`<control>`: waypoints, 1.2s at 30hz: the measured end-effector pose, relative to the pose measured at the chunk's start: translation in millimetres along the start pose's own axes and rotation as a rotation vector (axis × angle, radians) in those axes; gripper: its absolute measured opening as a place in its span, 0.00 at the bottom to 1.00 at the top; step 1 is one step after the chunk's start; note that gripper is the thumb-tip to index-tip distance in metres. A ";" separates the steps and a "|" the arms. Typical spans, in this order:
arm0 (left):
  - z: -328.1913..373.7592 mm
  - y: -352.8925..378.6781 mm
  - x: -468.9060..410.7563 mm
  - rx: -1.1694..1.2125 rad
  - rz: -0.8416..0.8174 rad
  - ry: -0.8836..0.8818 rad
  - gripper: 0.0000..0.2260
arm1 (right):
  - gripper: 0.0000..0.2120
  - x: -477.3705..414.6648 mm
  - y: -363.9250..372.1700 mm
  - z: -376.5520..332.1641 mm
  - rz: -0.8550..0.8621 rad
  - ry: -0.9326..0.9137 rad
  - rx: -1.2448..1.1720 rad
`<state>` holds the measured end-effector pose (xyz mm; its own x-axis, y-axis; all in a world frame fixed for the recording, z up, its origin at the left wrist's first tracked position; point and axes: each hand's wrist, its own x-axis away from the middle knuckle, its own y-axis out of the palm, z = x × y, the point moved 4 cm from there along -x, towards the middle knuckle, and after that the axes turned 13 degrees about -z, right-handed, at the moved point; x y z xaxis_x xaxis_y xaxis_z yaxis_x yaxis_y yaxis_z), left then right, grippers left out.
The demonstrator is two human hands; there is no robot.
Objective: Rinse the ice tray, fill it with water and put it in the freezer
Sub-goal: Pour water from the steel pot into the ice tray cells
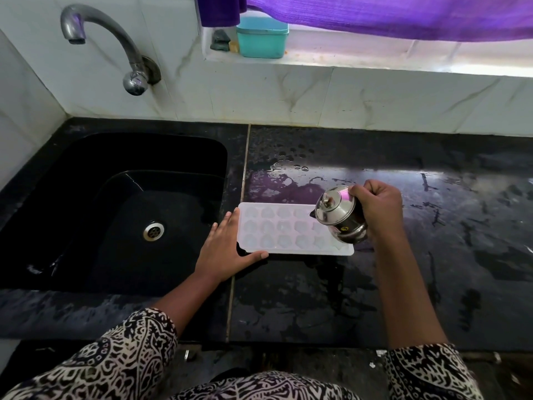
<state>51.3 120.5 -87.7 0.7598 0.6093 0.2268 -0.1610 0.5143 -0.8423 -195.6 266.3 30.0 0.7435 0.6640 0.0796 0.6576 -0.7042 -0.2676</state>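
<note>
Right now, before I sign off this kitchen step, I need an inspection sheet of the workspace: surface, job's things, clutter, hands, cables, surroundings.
Surface: black stone counter, wet, with drops and a puddle behind the tray.
Job's things: white plastic ice tray lies flat on the counter beside the black sink; small lidded steel jug is tilted over the tray's right end.
Clutter: teal plastic box and a dark green lump on the window ledge.
Hands: left hand rests flat against the tray's left end; right hand grips the jug.
Cables: nothing seen.
Surroundings: curved steel tap, no stream visible; purple curtain.
</note>
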 end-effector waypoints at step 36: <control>-1.5 1.2 -0.7 0.004 0.006 0.001 0.55 | 0.15 -4.2 -9.2 1.9 0.019 0.045 -0.313</control>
<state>51.5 119.8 -89.5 0.7596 0.6117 0.2212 -0.1682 0.5132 -0.8417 -205.0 270.5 30.3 0.7559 0.6433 0.1215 0.6440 -0.7640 0.0386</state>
